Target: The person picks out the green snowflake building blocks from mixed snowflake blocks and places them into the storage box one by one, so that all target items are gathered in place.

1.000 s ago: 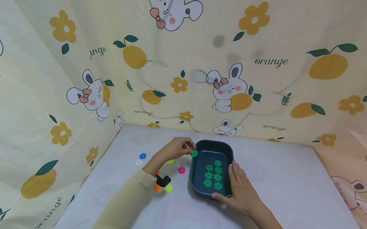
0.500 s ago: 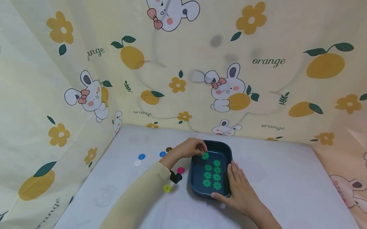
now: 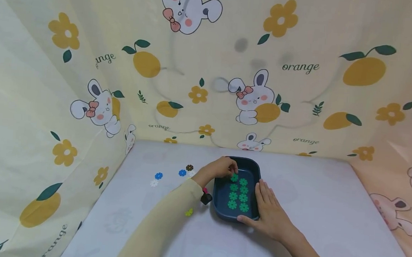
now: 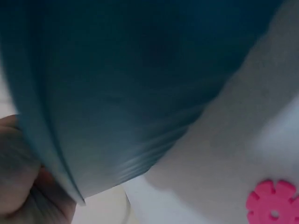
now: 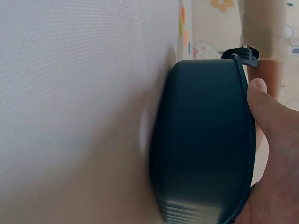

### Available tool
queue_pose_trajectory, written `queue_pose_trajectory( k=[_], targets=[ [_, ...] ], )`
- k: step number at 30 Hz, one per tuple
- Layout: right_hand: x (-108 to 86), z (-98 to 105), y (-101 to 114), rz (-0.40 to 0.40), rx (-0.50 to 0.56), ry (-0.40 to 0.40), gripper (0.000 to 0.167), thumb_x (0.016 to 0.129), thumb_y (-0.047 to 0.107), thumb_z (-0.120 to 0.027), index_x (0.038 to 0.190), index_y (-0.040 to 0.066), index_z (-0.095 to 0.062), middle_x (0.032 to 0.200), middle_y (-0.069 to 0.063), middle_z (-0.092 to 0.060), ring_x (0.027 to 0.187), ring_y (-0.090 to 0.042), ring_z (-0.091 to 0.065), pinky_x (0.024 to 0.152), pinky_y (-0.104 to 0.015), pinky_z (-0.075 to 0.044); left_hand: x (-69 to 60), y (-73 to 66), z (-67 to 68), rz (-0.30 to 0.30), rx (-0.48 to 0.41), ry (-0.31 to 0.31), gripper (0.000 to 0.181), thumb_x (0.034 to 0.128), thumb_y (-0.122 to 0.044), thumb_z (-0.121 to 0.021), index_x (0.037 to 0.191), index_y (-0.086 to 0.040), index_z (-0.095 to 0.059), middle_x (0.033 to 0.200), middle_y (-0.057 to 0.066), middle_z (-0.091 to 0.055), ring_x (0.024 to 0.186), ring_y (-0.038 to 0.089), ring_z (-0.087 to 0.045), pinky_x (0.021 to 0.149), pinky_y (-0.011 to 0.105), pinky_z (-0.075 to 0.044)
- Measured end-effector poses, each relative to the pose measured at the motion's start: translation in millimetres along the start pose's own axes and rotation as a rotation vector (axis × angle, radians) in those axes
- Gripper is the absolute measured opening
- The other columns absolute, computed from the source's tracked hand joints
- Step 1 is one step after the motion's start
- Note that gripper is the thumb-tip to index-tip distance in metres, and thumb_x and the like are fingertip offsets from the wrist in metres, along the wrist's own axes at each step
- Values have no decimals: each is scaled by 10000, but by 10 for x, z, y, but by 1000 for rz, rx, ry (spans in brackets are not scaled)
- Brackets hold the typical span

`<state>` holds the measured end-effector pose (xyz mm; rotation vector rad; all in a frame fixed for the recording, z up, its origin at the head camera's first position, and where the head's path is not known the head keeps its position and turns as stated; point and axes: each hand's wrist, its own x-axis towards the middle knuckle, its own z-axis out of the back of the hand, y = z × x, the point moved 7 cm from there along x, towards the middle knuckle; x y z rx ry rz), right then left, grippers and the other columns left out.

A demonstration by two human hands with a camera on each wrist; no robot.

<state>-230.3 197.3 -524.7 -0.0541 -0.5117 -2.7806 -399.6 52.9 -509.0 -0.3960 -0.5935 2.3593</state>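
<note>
A dark blue rectangular tray (image 3: 219,208) stands on the table. Inside it, green flower-shaped plastic discs (image 3: 243,198) lie flat in two columns. My left hand (image 3: 219,167) reaches over the tray's left rim, and its fingertips pinch one more green disc (image 3: 234,178) low over the tray floor, at the far end of the left column. Whether that disc touches the floor I cannot tell. My right hand (image 3: 271,211) rests against the tray's right side with straight fingers, its thumb at the near rim. In the right wrist view the thumb (image 5: 259,91) touches the rim.
Left of the tray lie loose discs: blue (image 3: 158,176), another blue (image 3: 182,173), brown (image 3: 189,167), white (image 3: 154,183) and yellow (image 3: 189,212). A pink disc (image 4: 273,205) lies near the tray. My left sleeve covers part of this area. A patterned curtain (image 3: 207,105) hangs behind the table.
My left hand has carried the green disc rightward from outside the tray's left rim to over the left column, lowering it inside. The right hand stays at the tray's side.
</note>
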Motion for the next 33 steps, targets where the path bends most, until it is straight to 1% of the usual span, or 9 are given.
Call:
queue_pose_trajectory(
  k=[3, 6, 12, 16, 23, 25, 28, 30, 33],
  targets=[
    [5, -15, -4, -5, 4, 13, 1335, 854, 880, -619, 1656, -100, -196, 1765, -277, -84, 1635, -453, -108, 1289, -615, -175, 19, -7, -43, 22, 51, 8, 151, 1006, -19, -712, 1114, -112, -764, 973, -13, -696, 866, 101, -603, 789, 210, -510],
    [8, -16, -2, -8, 0, 17, 1338, 852, 883, -617, 1656, -100, -195, 1765, -276, -80, 1636, -451, -104, 1289, -617, -174, 26, -22, -67, 41, 100, 18, 140, 1014, -39, -709, 1111, -123, -764, 992, -7, -701, 885, 105, -604, 812, 230, -516],
    [2, 22, 21, -4, -7, 11, 1329, 857, 878, -616, 1652, -105, -208, 1762, -281, -97, 1633, -454, -117, 1287, -617, -180, 26, -29, -109, 81, 170, 27, 136, 1029, -57, -708, 1129, -130, -766, 1028, -6, -716, 889, 95, -606, 816, 247, -531],
    [-4, 42, 34, 4, -7, 1, 1319, 859, 861, -635, 1645, -114, -221, 1755, -292, -115, 1630, -459, -126, 1282, -622, -194, 19, -23, -127, 95, 171, 17, 136, 1028, -52, -713, 1124, -131, -768, 1030, -4, -723, 885, 91, -611, 810, 244, -536],
    [14, -4, 6, -2, -14, 19, 1332, 854, 881, -617, 1653, -103, -208, 1764, -276, -97, 1635, -450, -112, 1288, -617, -182, -9, -14, -107, 103, 178, 12, 140, 1037, -84, -714, 1157, -135, -765, 1061, -1, -728, 916, 103, -621, 830, 261, -549],
    [16, -7, 5, -4, -13, 20, 1332, 854, 883, -614, 1654, -101, -206, 1764, -274, -97, 1636, -448, -112, 1288, -615, -182, -37, -24, -85, 91, 183, 8, 138, 1052, -116, -702, 1177, -137, -756, 1104, 0, -732, 968, 106, -636, 877, 267, -550],
    [8, 17, 25, 0, -11, 14, 1328, 855, 876, -621, 1649, -108, -215, 1758, -285, -112, 1632, -455, -125, 1285, -617, -191, -113, -47, -15, 67, 147, -9, 144, 1079, -153, -665, 1199, -141, -742, 1181, 5, -736, 1061, 113, -654, 954, 280, -543],
    [0, 37, 39, 2, -9, 13, 1324, 857, 867, -630, 1645, -114, -219, 1754, -295, -118, 1627, -465, -136, 1282, -621, -197, -189, -69, 66, 44, 106, -22, 158, 1096, -173, -638, 1215, -141, -736, 1224, 12, -738, 1113, 121, -663, 996, 286, -538],
    [-11, 76, 50, 2, 5, 20, 1318, 858, 847, -652, 1644, -118, -218, 1751, -304, -115, 1625, -473, -132, 1279, -630, -196, -316, -88, 209, 2, 33, -49, 178, 1110, -170, -610, 1235, -128, -728, 1239, 26, -737, 1140, 136, -668, 1014, 294, -538]
  ],
)
